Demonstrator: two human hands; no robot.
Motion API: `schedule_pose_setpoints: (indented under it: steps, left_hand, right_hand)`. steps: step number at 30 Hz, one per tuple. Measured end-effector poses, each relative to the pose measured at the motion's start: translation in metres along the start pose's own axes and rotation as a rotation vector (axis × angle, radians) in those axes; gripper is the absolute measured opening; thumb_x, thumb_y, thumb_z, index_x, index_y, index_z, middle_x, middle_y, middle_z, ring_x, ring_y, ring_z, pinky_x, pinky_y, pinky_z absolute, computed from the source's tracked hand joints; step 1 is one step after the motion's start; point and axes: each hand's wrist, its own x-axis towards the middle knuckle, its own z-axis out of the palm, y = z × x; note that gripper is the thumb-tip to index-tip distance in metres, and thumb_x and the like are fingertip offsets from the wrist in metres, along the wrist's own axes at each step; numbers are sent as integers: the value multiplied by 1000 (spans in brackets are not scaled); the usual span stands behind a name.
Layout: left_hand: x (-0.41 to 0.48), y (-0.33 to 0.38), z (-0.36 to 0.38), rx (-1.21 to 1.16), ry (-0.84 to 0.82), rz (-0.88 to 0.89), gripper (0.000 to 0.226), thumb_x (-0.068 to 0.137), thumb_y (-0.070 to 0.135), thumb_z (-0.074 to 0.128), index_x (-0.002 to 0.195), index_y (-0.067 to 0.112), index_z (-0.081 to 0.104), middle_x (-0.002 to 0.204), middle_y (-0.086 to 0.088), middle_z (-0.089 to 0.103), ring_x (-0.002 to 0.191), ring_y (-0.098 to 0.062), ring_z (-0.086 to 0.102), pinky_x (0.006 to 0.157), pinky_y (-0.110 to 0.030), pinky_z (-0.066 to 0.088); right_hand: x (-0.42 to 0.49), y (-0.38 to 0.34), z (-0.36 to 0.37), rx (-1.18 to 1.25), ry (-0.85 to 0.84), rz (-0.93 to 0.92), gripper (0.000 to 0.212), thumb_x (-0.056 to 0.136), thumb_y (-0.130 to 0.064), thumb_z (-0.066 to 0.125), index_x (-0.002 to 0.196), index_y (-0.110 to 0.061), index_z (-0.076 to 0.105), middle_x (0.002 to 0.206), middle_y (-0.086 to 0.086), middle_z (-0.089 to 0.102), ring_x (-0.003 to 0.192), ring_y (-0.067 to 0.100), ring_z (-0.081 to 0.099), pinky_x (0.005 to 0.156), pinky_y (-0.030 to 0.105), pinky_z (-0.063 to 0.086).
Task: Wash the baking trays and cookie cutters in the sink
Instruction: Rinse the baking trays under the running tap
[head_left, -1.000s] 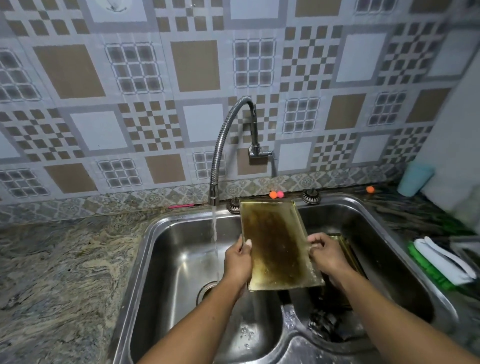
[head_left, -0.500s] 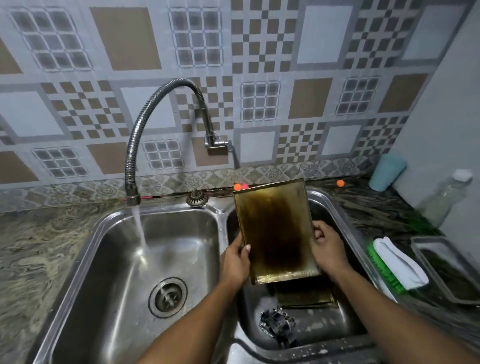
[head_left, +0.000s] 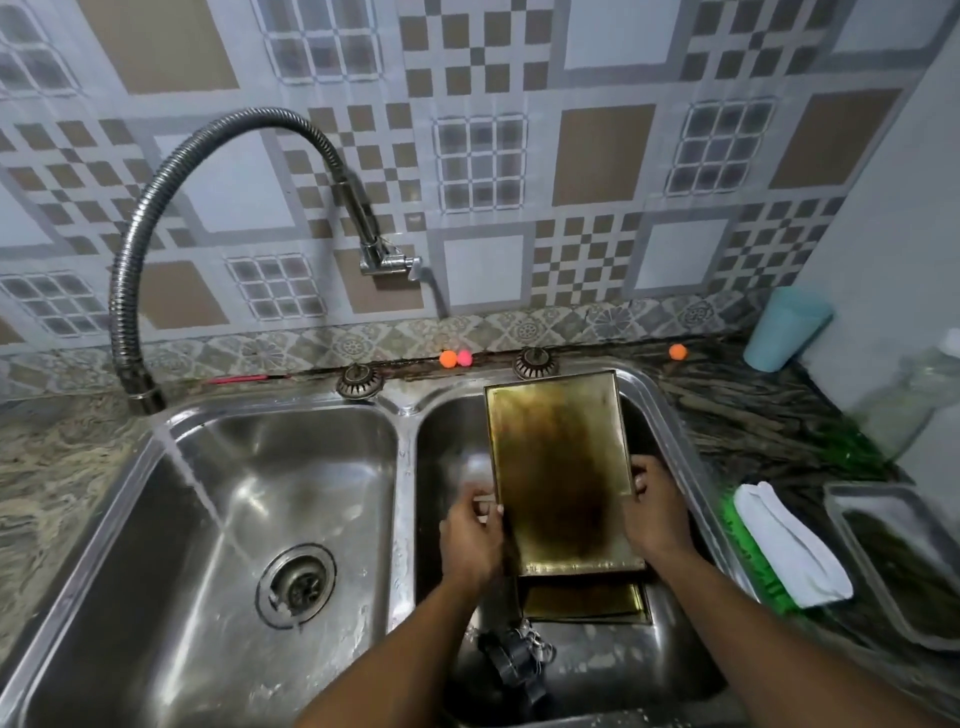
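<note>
A brass-coloured baking tray (head_left: 561, 467) with dark burnt stains is held tilted over the right basin of the steel double sink (head_left: 405, 467). My left hand (head_left: 470, 535) grips its left edge and my right hand (head_left: 657, 512) grips its right edge. Under it, on the basin floor, lies a second tray (head_left: 584, 603), mostly hidden. Dark cookie cutters (head_left: 511, 657) lie in the same basin near my left forearm. Water runs from the flexible faucet (head_left: 130, 291) into the left basin.
A green brush with a white cloth (head_left: 789, 545) lies on the counter right of the sink. Beside it is a steel tray (head_left: 904, 561). A teal cup (head_left: 787, 327) and a clear bottle (head_left: 904, 410) stand at the back right. Drain strainers (head_left: 358, 382) sit behind the sink.
Both hands have carried the tray from beside the running water over to the right basin and lowered it. The view has swung right and down.
</note>
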Motion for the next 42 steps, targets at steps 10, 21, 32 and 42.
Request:
schedule_pose_setpoints:
  steps: [10,21,32,42]
  left_hand:
    - [2,-24,24,130,-279,-204,20,97,18,63,115,18,72,109,2,75,100,-12,69,85,-21,52]
    - [3,-7,5,165,-436,-213,51,97,26,66,145,16,51,139,8,52,131,-14,50,100,-21,41]
    - [40,62,-107,89,-64,25,38,97,19,64,134,10,62,126,-4,69,114,-16,64,102,-22,45]
    - [96,139,-184,-38,158,229,21,95,10,57,109,19,70,102,3,72,89,-25,71,86,-35,57]
  right_hand:
    - [11,45,27,-184,-187,256,47,86,7,55,130,-9,55,123,19,62,113,36,60,92,37,49]
    - [3,14,26,-313,-447,274,51,96,-13,55,146,-7,42,143,16,49,128,32,50,99,38,46]
    - [-16,-153,40,-100,-389,-140,4,91,-14,66,92,-17,68,102,3,71,101,21,65,88,28,48]
    - [20,-289,58,-18,-168,-518,30,91,-14,64,118,-25,59,100,-4,61,91,18,61,79,29,48]
